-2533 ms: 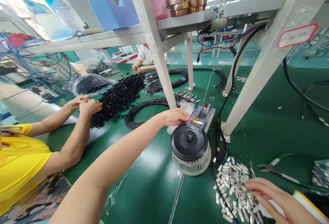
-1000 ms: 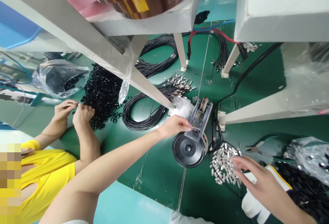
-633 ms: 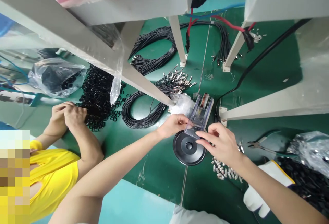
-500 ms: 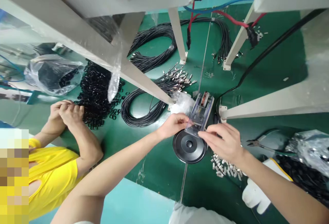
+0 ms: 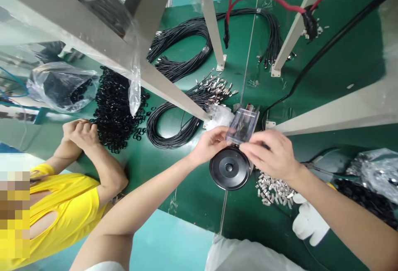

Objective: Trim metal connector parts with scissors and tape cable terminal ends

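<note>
A round tape dispenser [image 5: 230,168] with a black top stands on the green table [image 5: 174,179]. Its clear plastic cover [image 5: 242,123] is tilted up. My left hand [image 5: 209,143] pinches at the left lower edge of that cover. My right hand [image 5: 273,155] is closed in a pinch at the dispenser's right side, just below the cover; what its fingers hold is too small to make out. A pile of small silver metal clips [image 5: 275,188] lies right of the dispenser.
A co-worker in yellow [image 5: 59,204] handles black rings [image 5: 116,109] at the left. Coiled black cables [image 5: 174,125] lie behind. White frame legs [image 5: 168,92] slant overhead. A white glove [image 5: 306,221], pliers [image 5: 314,165] and a plastic bag [image 5: 376,171] lie at the right.
My right hand left the pile of clips and came up to the dispenser beside my left hand. The clear cover has tipped up. The camera has tilted further down.
</note>
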